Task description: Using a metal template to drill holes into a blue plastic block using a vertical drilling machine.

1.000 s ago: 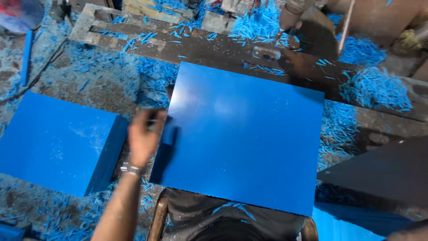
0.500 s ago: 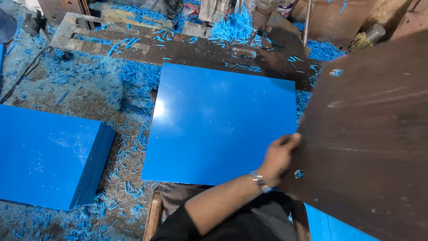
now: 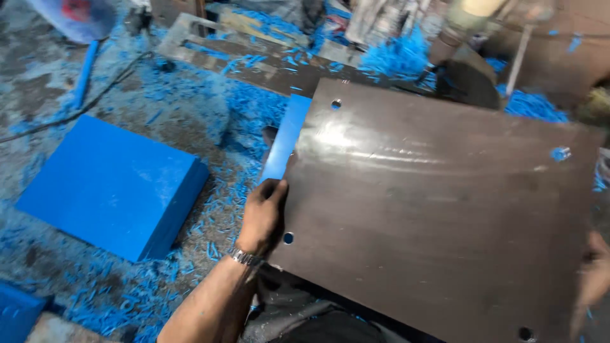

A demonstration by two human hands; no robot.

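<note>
Dark metal plate (image 3: 438, 203), drilled with small holes near its corners, fills the right half of the head view and lies tilted over a blue sheet (image 3: 286, 136), of which only a narrow strip shows at the plate's 9 o'clock edge. The left hand (image 3: 264, 216) grips the plate's left edge at about 8 o'clock, fingers curled over the rim just above 1 hole, a metal wristwatch (image 3: 244, 257) on the wrist. The right hand (image 3: 594, 276) sits at the plate's 4 o'clock edge, blurred and cut by the frame; it touches the edge, but whether its fingers are closed cannot be made out. At 9 o'clock from the plate, well apart, a thick blue block (image 3: 114, 184) rests on the floor amid blue shavings (image 3: 235, 108). At 12 o'clock, a steel frame (image 3: 254, 57) strewn with more shavings is partly hidden behind the plate. The far top of the scene is blurred and hard to read.
</note>
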